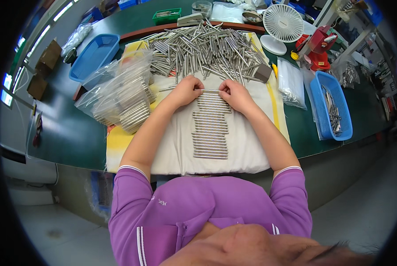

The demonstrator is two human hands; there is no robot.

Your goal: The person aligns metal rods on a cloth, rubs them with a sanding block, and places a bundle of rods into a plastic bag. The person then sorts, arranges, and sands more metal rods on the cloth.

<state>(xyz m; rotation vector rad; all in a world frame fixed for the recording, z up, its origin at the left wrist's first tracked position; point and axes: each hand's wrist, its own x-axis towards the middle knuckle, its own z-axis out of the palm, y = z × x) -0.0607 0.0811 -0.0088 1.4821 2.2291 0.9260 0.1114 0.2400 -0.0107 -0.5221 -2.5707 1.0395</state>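
On the white cloth (247,148) in front of me, slim silver metal rods lie side by side in a neat column (210,133). At its far end, my left hand (188,91) pinches the left tip of a metal rod (211,90), its fingers closed. My right hand (236,95) is closed at the same rod's other end. The rod lies crosswise, level with the others. Just beyond my hands spreads a big loose heap of similar rods (198,51). Clear plastic bags (129,95) filled with rods are stacked beside my left forearm.
A blue basket (94,55) stands at the far left. To the right are clear plastic bags (290,82), a blue basket (334,106) holding metal pieces, and a white fan (283,23). A dark block (263,72) sits at the heap's right edge. The green table (65,142) curves around.
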